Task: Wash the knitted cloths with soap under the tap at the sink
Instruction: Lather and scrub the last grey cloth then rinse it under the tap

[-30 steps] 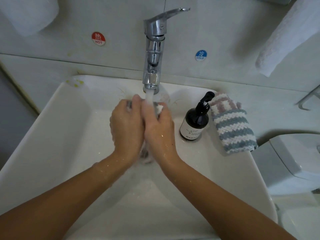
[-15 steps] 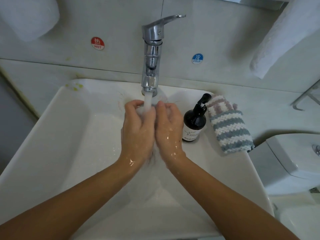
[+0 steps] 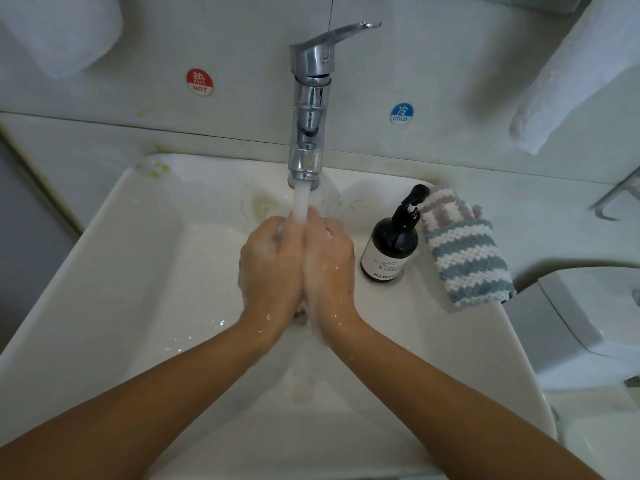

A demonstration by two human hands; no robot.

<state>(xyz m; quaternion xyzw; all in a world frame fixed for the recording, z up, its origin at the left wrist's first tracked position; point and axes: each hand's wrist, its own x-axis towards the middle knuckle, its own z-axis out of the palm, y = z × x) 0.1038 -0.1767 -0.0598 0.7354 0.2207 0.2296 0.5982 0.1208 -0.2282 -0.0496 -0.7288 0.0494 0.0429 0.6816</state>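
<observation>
The knitted cloth being washed is almost wholly hidden, pressed between the left hand (image 3: 272,263) and right hand (image 3: 329,261), which meet palm to palm over the middle of the sink (image 3: 114,271) directly under the tap (image 3: 309,98); whether the fingers curl round it I cannot tell. The water stream (image 3: 300,202) lands where the hands join, apparently to flush suds through the fabric. A second striped knitted cloth (image 3: 464,251) waits on the sink's far right edge, just beside the soap bottle (image 3: 389,247), whose label reads "HAOTO". Wall stickers read HOT (image 3: 200,82) and COLD (image 3: 401,113).
</observation>
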